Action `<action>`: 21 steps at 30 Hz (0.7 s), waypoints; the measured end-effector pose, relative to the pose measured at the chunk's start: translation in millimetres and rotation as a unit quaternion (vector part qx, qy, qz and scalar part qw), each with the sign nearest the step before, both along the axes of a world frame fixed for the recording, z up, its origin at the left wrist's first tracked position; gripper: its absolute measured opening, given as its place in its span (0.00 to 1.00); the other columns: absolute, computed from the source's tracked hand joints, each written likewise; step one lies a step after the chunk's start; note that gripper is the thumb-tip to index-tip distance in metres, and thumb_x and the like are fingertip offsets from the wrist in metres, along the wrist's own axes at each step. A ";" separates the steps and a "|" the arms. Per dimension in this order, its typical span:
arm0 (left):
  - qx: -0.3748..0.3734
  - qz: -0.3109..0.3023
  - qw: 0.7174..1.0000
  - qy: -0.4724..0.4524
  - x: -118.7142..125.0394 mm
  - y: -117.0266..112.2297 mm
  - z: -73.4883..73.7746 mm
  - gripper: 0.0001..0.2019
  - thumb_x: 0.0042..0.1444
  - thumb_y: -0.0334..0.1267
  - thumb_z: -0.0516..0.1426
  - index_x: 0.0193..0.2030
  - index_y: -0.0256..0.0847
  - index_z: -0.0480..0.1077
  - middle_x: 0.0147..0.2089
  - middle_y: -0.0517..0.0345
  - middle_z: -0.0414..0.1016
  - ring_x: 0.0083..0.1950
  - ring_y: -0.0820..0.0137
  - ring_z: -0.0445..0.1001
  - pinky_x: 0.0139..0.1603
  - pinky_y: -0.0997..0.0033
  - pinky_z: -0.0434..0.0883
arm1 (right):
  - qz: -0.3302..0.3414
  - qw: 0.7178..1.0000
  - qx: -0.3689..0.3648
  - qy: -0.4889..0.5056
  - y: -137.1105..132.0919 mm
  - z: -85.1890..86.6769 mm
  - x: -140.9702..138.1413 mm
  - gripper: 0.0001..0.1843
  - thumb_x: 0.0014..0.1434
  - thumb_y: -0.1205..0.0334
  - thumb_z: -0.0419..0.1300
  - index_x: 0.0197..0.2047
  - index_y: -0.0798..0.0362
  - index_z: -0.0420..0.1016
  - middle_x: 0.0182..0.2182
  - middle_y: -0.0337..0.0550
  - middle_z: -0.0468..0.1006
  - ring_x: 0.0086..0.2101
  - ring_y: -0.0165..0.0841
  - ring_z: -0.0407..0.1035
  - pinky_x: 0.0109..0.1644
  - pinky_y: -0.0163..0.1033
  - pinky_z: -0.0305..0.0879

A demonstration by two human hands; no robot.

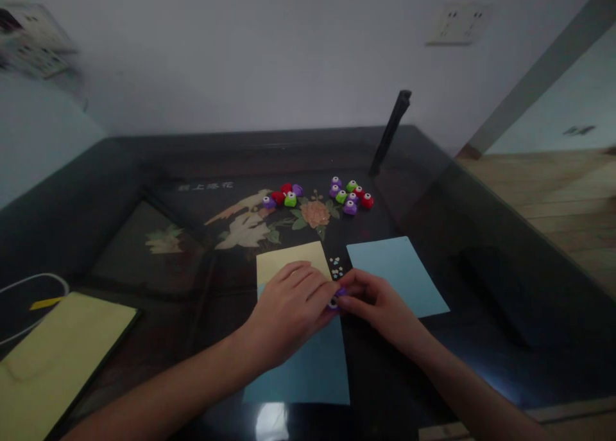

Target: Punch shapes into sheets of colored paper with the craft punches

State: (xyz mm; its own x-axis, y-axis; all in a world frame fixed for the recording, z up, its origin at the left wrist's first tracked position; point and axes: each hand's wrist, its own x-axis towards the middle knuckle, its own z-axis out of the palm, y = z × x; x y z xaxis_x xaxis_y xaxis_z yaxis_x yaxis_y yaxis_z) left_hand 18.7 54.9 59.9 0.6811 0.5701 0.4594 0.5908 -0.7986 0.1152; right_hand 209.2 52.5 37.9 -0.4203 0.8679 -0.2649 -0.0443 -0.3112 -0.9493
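Note:
My right hand (373, 298) pinches a small purple craft punch (333, 304) with a white eye-like button, at the right edge of a blue sheet of paper (308, 380). Across that sheet lies my left hand (293, 306), its fingers together and curled over the paper edge, their tips against the punch; its thumb is hidden. A pale yellow sheet (283, 259) shows beyond the blue one. Tiny cut paper shapes (335, 269), some star-like, are scattered on the dark table just past my right fingertips.
Farther back sit two clusters of purple, green and red punches, one left (283, 197) and one right (351, 196). Another blue sheet (398, 277) lies at right. A black upright rod (392, 129) stands behind. At left are a yellow pad (62, 357) and white cable (52, 275).

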 end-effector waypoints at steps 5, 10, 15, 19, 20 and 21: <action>-0.066 0.029 0.997 0.027 -0.4 2.0 -0.4 0.11 0.56 0.37 0.61 0.45 0.37 0.72 0.36 0.54 0.77 0.39 0.62 0.75 0.45 0.58 0.75 | 0.016 0.997 0.046 -0.052 2.2 -0.9 1.0 0.15 0.57 0.49 0.62 0.38 0.53 0.75 0.31 0.41 0.80 0.32 0.32 0.73 0.40 0.39 0.69; -0.130 0.051 0.988 0.059 -0.7 4.1 1.7 0.12 0.55 0.36 0.62 0.46 0.38 0.72 0.39 0.54 0.78 0.42 0.62 0.76 0.48 0.58 0.73 | 0.017 0.988 0.107 -0.113 3.7 -6.2 1.3 0.15 0.60 0.50 0.59 0.40 0.52 0.78 0.33 0.43 0.80 0.34 0.36 0.74 0.41 0.41 0.69; -0.157 0.054 0.984 0.058 -1.1 5.3 2.1 0.10 0.56 0.37 0.61 0.44 0.39 0.72 0.39 0.54 0.79 0.42 0.62 0.76 0.48 0.58 0.72 | 0.019 0.981 0.125 -0.146 4.7 -5.4 0.6 0.14 0.61 0.51 0.58 0.40 0.51 0.78 0.33 0.44 0.81 0.36 0.37 0.74 0.41 0.42 0.69; -0.173 0.048 0.982 0.064 -1.7 5.7 3.9 0.09 0.57 0.39 0.60 0.44 0.39 0.72 0.39 0.54 0.79 0.42 0.62 0.77 0.49 0.58 0.71 | 0.023 0.980 0.130 -0.151 4.8 -3.8 1.0 0.13 0.61 0.52 0.58 0.40 0.51 0.78 0.33 0.43 0.81 0.35 0.37 0.74 0.41 0.42 0.69; -0.174 0.048 0.982 0.064 -2.0 5.7 4.4 0.10 0.58 0.39 0.60 0.44 0.39 0.72 0.39 0.54 0.80 0.43 0.62 0.77 0.50 0.58 0.71 | 0.026 0.979 0.131 -0.154 4.8 -3.7 1.4 0.13 0.61 0.51 0.58 0.40 0.51 0.78 0.33 0.43 0.81 0.35 0.37 0.74 0.41 0.42 0.69; -0.175 0.047 0.981 0.063 -2.2 5.7 4.9 0.10 0.58 0.40 0.60 0.44 0.39 0.72 0.40 0.54 0.80 0.43 0.62 0.77 0.51 0.58 0.70 | 0.028 0.979 0.130 -0.157 4.7 -3.7 1.8 0.14 0.61 0.51 0.58 0.40 0.51 0.78 0.34 0.44 0.81 0.35 0.37 0.74 0.41 0.42 0.69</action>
State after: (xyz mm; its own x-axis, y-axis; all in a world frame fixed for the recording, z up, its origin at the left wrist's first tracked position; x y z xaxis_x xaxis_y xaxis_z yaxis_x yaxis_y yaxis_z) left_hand 16.5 60.6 64.8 0.6566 0.7412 0.1398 0.6870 -0.6642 0.2948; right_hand 211.1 57.2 34.2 -0.4033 0.9007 -0.1612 0.2727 -0.0499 -0.9608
